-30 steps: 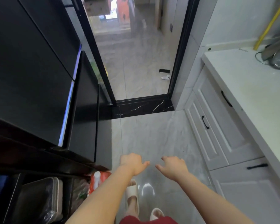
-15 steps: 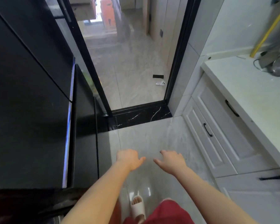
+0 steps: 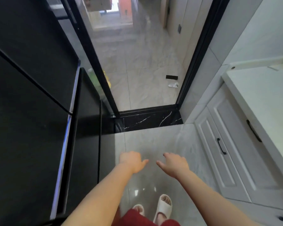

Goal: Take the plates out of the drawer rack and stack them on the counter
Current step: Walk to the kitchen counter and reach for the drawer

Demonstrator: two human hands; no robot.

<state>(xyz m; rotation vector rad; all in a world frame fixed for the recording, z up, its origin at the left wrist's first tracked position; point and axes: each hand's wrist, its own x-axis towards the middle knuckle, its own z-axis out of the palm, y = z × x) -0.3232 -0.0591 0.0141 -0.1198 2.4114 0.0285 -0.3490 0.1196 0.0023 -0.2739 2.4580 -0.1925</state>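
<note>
No plates and no drawer rack are in view. My left hand and my right hand hang side by side over the grey floor tiles, palms down, holding nothing. The left hand's fingers are loosely curled with the thumb out; the right hand's fingers are spread a little. The white counter runs along the right edge, well above and to the right of both hands. White cabinet doors with black handles sit under it.
A tall black fridge fills the left side. Ahead, a black-framed doorway with a black marble threshold opens onto a grey tiled room. A small white object lies on that floor. My sandalled feet stand below.
The view has swung up and left: the open lower shelf with the tray and the metal pots on the counter have left the frame. Both hands stay in the same empty pose.
</note>
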